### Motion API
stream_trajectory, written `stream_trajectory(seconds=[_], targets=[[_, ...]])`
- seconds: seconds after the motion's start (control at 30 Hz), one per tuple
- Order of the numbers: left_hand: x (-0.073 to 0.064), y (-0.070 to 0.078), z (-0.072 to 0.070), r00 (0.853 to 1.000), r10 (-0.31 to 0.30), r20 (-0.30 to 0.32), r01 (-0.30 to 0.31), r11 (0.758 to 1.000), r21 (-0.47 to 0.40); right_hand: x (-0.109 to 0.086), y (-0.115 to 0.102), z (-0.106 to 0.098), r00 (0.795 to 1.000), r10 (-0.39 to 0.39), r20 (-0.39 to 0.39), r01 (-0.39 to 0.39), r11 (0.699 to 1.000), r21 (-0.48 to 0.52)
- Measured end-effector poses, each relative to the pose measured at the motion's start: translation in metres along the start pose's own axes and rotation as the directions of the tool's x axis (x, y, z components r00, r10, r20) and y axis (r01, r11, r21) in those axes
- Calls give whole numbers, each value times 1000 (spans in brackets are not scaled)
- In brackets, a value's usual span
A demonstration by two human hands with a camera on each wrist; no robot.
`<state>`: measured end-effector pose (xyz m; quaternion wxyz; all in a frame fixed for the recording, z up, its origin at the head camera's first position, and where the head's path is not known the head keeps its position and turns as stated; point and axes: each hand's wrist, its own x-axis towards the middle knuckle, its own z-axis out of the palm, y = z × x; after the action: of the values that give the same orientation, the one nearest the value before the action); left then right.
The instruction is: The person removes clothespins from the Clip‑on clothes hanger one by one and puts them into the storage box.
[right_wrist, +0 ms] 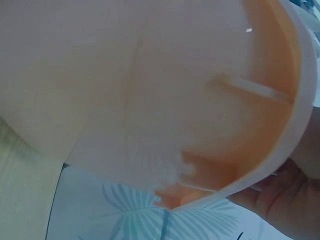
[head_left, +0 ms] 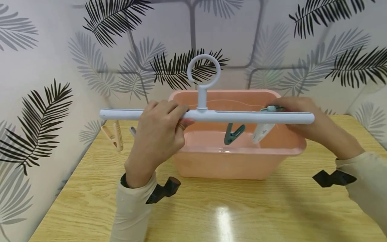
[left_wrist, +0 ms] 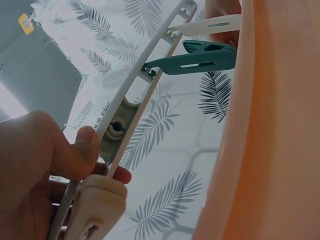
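My left hand [head_left: 161,129] grips the straight bar of a white clip hanger [head_left: 229,117], its thumb and fingers wrapped left of the ring hook. From the bar hang a cream clothespin [head_left: 115,136] at the left, a dark green clothespin [head_left: 232,134] and a white clothespin [head_left: 262,132] at the right. A grey clothespin [head_left: 132,131] is mostly hidden by the left hand. Behind the bar's right part, my right hand [head_left: 297,107] pinches a small pale-blue and green piece [head_left: 272,108] just above the white clothespin; I cannot tell its kind.
A pink plastic basin [head_left: 223,164] stands on the wooden table [head_left: 193,208] behind and below the hanger. Its right rim lies under the right hand. A leaf-patterned cloth [head_left: 169,33] covers the wall behind. A black camera mount [head_left: 164,191] sits on the left wrist.
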<state>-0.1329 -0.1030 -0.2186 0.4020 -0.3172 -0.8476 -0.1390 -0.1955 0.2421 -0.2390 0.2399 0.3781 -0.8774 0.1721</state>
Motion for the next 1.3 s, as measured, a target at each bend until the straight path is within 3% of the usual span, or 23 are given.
stream_trajectory(seconds=[0.2, 0.4, 0.6, 0.8, 1.0, 1.07, 1.2, 1.3], targets=[[-1, -1, 0, 1000, 2, -1, -2, 1000, 3, 14, 3, 1, 976, -102, 192, 100, 995, 18], [-1, -1, 0, 1000, 9, -8, -9, 1000, -3, 24, -8, 2, 960, -154, 233, 154, 988, 20], [-1, -1, -1, 1000, 6, -11, -6, 1000, -5, 26, -11, 3, 956, -110, 273, 113, 994, 3], [-2, -1, -1, 1000, 4, 1, -4, 1000, -3, 20, -2, 1, 965, -3, 263, 5, 1000, -7], [-3, -2, -2, 1000, -2, -4, 2, 1000, -7, 9, 0, -3, 994, -73, 86, 75, 997, -24], [-3, -2, -2, 1000, 0, -5, 0, 1000, -8, 4, -1, -4, 996, -59, 61, 61, 998, -19], [-3, -2, -2, 1000, 8, -12, -8, 1000, -14, -7, -7, -8, 993, 76, 91, -86, 990, 108], [-2, 0, -1, 1000, 17, -9, -17, 1000, -27, -16, -11, -11, 982, 149, 115, -176, 941, 290]])
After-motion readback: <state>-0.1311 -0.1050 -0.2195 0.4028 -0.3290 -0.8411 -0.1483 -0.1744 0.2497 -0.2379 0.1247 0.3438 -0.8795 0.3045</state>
